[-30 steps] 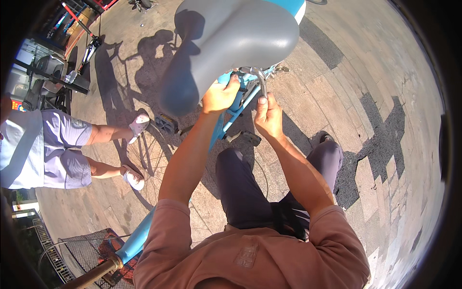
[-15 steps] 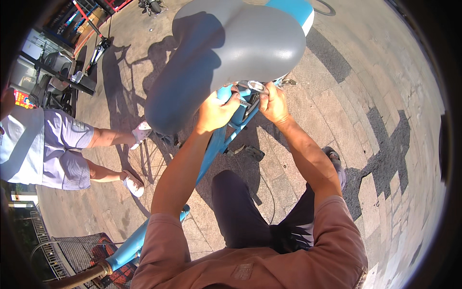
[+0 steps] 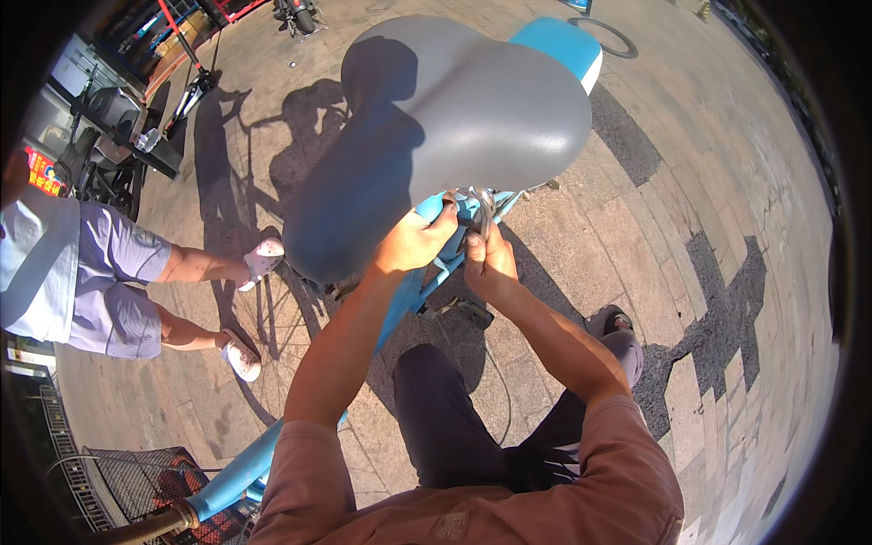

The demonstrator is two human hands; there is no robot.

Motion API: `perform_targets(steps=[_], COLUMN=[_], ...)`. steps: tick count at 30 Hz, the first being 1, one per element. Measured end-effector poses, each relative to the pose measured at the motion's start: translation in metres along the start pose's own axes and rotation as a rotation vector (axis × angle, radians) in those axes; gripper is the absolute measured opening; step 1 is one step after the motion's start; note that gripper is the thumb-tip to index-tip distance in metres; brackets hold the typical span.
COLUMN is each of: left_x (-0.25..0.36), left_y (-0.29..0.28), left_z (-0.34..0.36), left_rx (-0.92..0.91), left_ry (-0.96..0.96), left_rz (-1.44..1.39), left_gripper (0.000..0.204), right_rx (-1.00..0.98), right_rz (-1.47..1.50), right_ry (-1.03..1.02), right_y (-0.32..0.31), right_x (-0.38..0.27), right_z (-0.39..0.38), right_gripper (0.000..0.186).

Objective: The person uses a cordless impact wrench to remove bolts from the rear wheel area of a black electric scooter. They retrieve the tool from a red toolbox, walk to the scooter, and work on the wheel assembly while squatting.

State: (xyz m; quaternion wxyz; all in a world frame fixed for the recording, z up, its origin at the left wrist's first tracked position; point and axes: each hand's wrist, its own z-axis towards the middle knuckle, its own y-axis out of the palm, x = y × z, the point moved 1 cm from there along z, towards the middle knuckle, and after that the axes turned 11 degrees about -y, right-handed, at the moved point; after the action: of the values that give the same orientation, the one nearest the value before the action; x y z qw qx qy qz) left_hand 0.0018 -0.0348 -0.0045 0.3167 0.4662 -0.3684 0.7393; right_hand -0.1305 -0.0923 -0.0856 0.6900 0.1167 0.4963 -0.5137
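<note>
A wide grey bicycle saddle (image 3: pixel 454 109) stands before me on a light-blue bicycle frame (image 3: pixel 406 304). Under its right-hand edge, my left hand (image 3: pixel 416 243) is closed around the blue part below the saddle, the thumb on top and the other fingers mostly hidden. Just to the right, my right hand (image 3: pixel 491 262) pinches a silver metal tool (image 3: pixel 487 207), probably a wrench, with the thumb and fingers pressed together. The tool points up toward the saddle's underside. Where its far end meets the bicycle cannot be made out.
A person in light shorts (image 3: pixel 123 282) stands at the left, close to the bicycle. A wire basket (image 3: pixel 136 486) is at the lower left near the handlebar (image 3: pixel 150 527). A blue padded rear seat (image 3: pixel 560 47) lies behind the saddle. Parked scooters (image 3: pixel 113 136) stand farther left.
The saddle and bicycle sit lower in the view. My right hand has shifted slightly left, and the silver tool has turned from lying across to pointing upward. My left hand keeps its hold.
</note>
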Motion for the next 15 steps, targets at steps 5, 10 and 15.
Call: perform_targets(steps=[5, 10, 15], left_x=[-0.001, 0.007, 0.017], left_y=[-0.003, -0.002, 0.007], left_z=[0.003, 0.002, 0.000], left_rx=[-0.089, -0.103, 0.078], left_ry=[-0.062, -0.212, -0.120], left_rz=[-0.067, 0.005, 0.194], left_gripper=[0.011, 0.014, 0.018], right_rx=[0.154, 0.229, 0.344], right_rz=[0.152, 0.233, 0.259], right_ry=[-0.141, -0.017, 0.055], right_y=[0.021, 0.025, 0.028], right_x=[-0.008, -0.016, -0.033], right_z=[-0.001, -0.006, -0.005], right_gripper=[0.028, 0.030, 0.033])
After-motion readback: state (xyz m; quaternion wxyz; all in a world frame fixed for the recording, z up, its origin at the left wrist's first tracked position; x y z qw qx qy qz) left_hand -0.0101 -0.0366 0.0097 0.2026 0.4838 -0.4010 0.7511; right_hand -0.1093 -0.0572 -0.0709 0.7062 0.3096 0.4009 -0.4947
